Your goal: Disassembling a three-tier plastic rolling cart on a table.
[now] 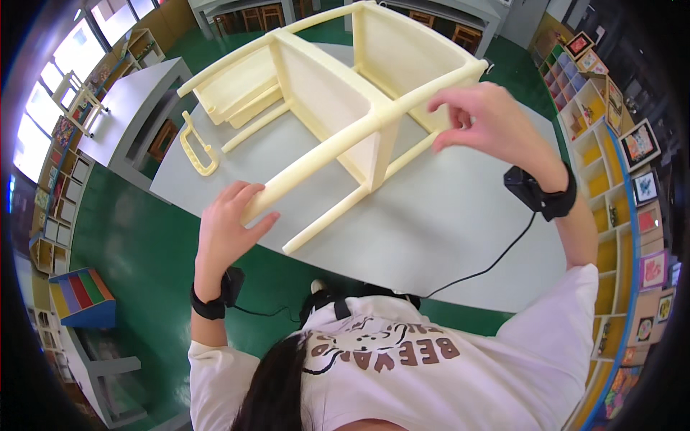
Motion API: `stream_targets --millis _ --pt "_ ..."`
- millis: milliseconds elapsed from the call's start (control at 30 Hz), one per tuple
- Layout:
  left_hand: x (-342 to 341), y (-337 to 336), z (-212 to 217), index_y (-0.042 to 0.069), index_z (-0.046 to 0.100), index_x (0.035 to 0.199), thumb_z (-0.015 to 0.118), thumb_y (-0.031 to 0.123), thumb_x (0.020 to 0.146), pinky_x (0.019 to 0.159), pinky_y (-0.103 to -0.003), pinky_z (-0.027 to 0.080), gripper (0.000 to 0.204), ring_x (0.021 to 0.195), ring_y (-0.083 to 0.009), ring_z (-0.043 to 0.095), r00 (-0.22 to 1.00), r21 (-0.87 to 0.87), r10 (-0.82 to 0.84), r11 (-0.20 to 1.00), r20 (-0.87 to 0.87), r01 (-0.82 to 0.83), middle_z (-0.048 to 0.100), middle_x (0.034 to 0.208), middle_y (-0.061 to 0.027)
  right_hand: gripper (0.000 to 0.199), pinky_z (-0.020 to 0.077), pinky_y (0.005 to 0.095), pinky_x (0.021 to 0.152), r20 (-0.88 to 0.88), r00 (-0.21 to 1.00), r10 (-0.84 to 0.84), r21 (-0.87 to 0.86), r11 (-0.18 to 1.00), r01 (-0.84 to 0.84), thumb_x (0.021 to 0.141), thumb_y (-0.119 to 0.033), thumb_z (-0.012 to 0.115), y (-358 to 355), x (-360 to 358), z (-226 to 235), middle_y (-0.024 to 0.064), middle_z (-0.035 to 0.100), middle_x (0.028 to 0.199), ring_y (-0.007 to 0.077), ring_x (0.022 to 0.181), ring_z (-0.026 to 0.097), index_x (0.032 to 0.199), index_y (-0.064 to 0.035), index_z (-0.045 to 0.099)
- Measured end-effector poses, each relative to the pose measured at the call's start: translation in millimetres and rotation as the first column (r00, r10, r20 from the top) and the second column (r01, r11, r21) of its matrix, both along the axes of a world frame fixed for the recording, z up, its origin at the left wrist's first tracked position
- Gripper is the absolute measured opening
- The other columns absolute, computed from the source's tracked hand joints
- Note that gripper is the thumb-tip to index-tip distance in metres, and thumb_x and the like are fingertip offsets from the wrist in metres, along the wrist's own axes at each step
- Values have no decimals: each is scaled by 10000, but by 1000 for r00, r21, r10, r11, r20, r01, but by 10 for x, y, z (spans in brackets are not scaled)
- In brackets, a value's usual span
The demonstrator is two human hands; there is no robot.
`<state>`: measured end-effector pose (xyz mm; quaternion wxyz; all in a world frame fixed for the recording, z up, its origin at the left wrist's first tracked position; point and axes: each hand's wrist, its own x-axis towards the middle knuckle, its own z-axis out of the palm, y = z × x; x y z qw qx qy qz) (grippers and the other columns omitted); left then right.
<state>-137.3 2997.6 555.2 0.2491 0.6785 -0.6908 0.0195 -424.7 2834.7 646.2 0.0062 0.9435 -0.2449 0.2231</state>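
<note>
A cream plastic shelf rack (323, 147) lies on its side across a light grey table (445, 230), its poles pointing toward me and to the left. My left hand (228, 221) grips the near end of its upper front pole, thumb on one side and fingers on the other. Close to the rack's right end is my right hand (496, 126), fingers curved and parted from the thumb, with nothing visible between them. It overlaps the corner, so I cannot tell whether it touches. A loose cream handle-shaped piece (200, 147) rests left of the rack.
Black straps with small boxes circle both wrists; a cable (496, 262) from the right one crosses the table edge. At left stand a white table (133, 100) and a colourful striped box (83, 298). Shelves with framed pictures (640, 144) line the right wall.
</note>
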Motion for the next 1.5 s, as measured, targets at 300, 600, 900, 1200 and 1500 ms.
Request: stream_targets --millis 300,600,900,1200,1500 --pt "-233 -377 -316 49 471 958 646 261 644 577 -372 434 417 697 -301 547 946 79 159 979 282 -188 553 774 -126 389 385 248 545 -7 993 -119 106 987 119 551 -174 734 -745 71 -405 29 514 624 136 600 501 869 -50 548" --pt "-341 -750 -475 35 431 794 638 211 660 509 -383 420 302 630 -313 542 960 50 194 977 203 -208 539 674 -126 315 407 357 666 -293 950 105 -148 977 -153 520 -185 701 -1690 334 -1161 73 563 692 250 729 546 774 -75 550" --pt "-544 -1090 -466 30 451 745 630 246 677 483 -355 434 289 568 -290 548 970 -40 144 990 194 -139 539 607 -102 106 415 392 475 -203 975 91 -251 958 -141 518 -144 578 -1674 503 -1290 128 513 520 318 518 520 544 -71 505" --pt "-723 -1493 -172 13 473 744 565 356 735 450 -365 416 355 527 -302 535 986 -13 -166 986 -34 165 537 578 -132 130 421 365 457 -255 967 19 -197 978 -72 492 -132 596 -1315 544 -1103 128 524 521 296 505 530 533 -54 501" --pt "-721 -1627 -235 -22 448 707 563 320 740 470 -389 413 362 552 -331 527 973 165 -223 959 -55 229 516 573 -161 134 423 360 449 -276 953 -127 -178 981 79 484 -114 597 -1182 465 -1180 127 524 523 289 509 536 536 -45 495"
